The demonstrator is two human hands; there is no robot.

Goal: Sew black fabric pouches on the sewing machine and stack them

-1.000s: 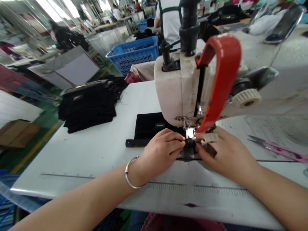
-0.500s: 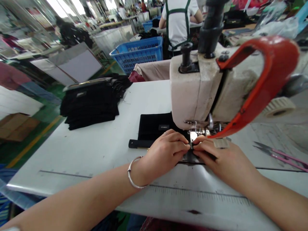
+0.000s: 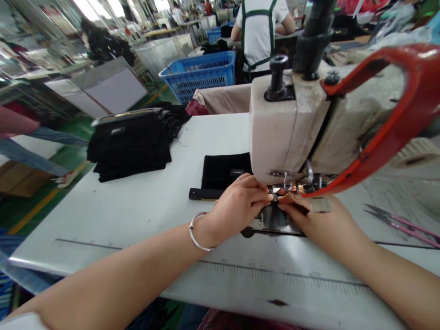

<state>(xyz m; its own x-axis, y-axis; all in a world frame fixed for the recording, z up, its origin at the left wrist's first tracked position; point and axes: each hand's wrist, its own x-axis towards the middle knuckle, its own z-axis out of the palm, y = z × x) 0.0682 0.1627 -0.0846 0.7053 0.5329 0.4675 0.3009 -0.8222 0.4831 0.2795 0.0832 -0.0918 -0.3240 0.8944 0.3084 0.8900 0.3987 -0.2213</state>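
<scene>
A cream sewing machine [image 3: 288, 128] with a red guard [image 3: 395, 128] stands on the white table [image 3: 137, 215]. A black fabric piece [image 3: 223, 172] with a small label lies under its head, a black strip sticking out to the left. My left hand [image 3: 240, 206], a silver bangle on its wrist, is curled with fingertips pinched on the black fabric right below the needle. My right hand [image 3: 316, 220] meets it from the right, fingers pressed together on the same fabric. The fingertips nearly touch under the presser foot.
A stack of black fabric pieces [image 3: 132, 144] lies at the table's far left. Pink-handled thread snips [image 3: 402, 222] rest at the right. A blue basket [image 3: 202, 75] stands behind the table, with a person in a white shirt [image 3: 261, 32] beyond it.
The view has shifted so the machine head looks nearer and more to the right. Both hands have crept forward under the presser foot, still pinched on the black fabric.
</scene>
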